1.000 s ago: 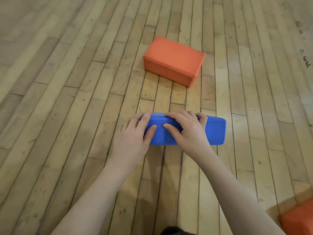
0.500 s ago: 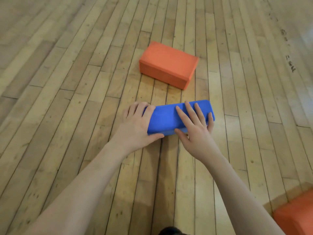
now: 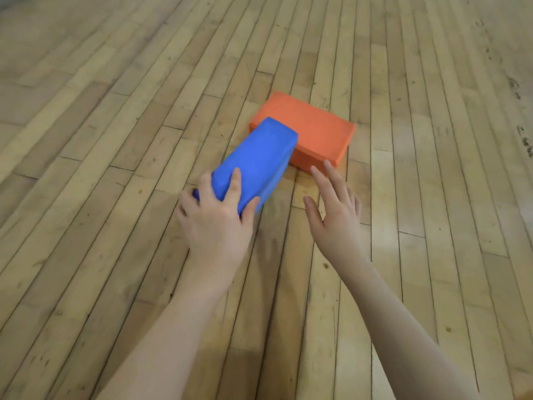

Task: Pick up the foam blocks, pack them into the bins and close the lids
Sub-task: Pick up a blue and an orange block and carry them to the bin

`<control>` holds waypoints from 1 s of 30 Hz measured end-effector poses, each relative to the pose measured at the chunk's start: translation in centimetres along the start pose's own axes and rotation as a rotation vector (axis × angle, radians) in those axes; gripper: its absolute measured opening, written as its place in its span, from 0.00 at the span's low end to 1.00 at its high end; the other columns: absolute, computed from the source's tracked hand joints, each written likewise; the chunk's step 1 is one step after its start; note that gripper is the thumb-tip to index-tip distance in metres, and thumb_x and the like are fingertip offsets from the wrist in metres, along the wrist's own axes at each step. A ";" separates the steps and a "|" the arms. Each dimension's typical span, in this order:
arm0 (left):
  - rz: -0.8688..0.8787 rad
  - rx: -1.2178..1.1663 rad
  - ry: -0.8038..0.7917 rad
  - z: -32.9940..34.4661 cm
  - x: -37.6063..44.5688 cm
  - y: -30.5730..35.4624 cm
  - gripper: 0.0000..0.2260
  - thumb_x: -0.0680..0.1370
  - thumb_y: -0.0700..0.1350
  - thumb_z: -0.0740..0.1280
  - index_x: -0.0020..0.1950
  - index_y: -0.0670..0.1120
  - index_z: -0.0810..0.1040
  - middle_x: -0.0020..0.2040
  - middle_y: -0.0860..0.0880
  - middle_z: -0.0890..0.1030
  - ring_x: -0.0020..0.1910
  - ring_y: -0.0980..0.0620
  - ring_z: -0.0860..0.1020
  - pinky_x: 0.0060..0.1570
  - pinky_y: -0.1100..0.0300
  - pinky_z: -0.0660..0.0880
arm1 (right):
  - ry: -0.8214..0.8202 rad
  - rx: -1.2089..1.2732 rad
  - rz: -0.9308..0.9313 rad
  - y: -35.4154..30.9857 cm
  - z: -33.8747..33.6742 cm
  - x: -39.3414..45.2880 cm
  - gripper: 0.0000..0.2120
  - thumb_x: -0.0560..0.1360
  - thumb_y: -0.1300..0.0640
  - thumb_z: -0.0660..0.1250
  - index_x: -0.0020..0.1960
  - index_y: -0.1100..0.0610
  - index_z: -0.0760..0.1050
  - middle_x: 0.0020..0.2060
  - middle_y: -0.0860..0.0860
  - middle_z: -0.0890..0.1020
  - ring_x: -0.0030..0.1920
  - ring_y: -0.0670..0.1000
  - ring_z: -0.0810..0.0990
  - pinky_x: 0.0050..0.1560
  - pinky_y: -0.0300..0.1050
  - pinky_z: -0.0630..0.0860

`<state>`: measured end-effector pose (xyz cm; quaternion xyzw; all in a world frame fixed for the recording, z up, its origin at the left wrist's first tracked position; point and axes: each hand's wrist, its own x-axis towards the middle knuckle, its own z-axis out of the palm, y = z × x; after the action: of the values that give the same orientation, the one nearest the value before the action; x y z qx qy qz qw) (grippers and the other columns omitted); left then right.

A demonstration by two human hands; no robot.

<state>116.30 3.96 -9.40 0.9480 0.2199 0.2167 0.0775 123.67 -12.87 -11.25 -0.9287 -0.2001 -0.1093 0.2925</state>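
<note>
Foam is what these blocks look like, so my guess is they weigh little, give slightly under the fingers, and offer a matte skin that won't slip. The left hand (image 3: 215,219) is clamped on the near end of the blue block (image 3: 256,163), thumb on one side and fingers spread over the top, with the block tilted, its far end over the near corner of the orange block (image 3: 305,131); whether they touch I can't tell. That orange one lies flat on the wooden floor (image 3: 115,140). The right hand (image 3: 336,210) hovers spread and empty, fingertips just short of its near side. Gripping across the narrow width should suit best. No bins show.
</note>
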 end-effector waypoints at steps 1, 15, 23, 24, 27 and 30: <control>-0.052 0.028 -0.007 0.4 0.6 0.2 0.20 0.74 0.57 0.65 0.62 0.50 0.78 0.58 0.39 0.76 0.44 0.38 0.72 0.43 0.47 0.70 | -0.017 -0.013 0.016 0.8 0.5 0.9 0.22 0.78 0.54 0.61 0.71 0.50 0.66 0.73 0.49 0.64 0.69 0.55 0.65 0.64 0.52 0.60; -0.275 0.226 -0.245 4.6 3.2 5.2 0.26 0.78 0.59 0.55 0.75 0.55 0.58 0.72 0.37 0.63 0.51 0.38 0.72 0.45 0.50 0.69 | -0.279 -0.198 0.265 8.9 5.8 10.0 0.29 0.78 0.44 0.60 0.75 0.39 0.49 0.77 0.44 0.45 0.67 0.63 0.66 0.56 0.57 0.74; -0.254 0.213 -0.274 3.8 3.3 4.6 0.25 0.79 0.58 0.55 0.75 0.54 0.58 0.71 0.38 0.64 0.50 0.39 0.72 0.47 0.50 0.69 | -0.131 -0.258 0.190 7.4 5.7 7.8 0.19 0.81 0.49 0.56 0.70 0.48 0.67 0.73 0.50 0.64 0.51 0.60 0.79 0.38 0.46 0.72; -0.262 0.184 -0.278 3.5 3.1 4.2 0.25 0.79 0.58 0.55 0.75 0.54 0.58 0.71 0.38 0.63 0.50 0.39 0.71 0.49 0.49 0.68 | -0.112 -0.270 0.203 6.9 5.4 6.8 0.18 0.81 0.49 0.56 0.69 0.48 0.69 0.72 0.50 0.66 0.49 0.59 0.80 0.36 0.44 0.70; -0.242 0.140 -0.221 2.4 1.7 3.1 0.24 0.77 0.56 0.61 0.72 0.51 0.66 0.68 0.36 0.67 0.48 0.37 0.72 0.47 0.46 0.69 | -0.039 -0.222 0.226 5.6 4.7 3.7 0.15 0.79 0.51 0.60 0.64 0.52 0.75 0.67 0.53 0.73 0.41 0.59 0.82 0.32 0.44 0.71; -0.215 0.110 -0.199 1.4 -0.1 2.3 0.23 0.76 0.54 0.63 0.70 0.49 0.70 0.66 0.35 0.69 0.47 0.35 0.73 0.46 0.44 0.70 | 0.005 -0.210 0.215 4.1 4.0 1.3 0.13 0.78 0.52 0.64 0.60 0.54 0.78 0.63 0.55 0.77 0.35 0.59 0.82 0.29 0.43 0.72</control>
<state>117.71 1.81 -10.19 0.9386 0.3228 0.0999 0.0696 126.96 -13.14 -16.11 -0.9700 -0.0864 -0.1000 0.2040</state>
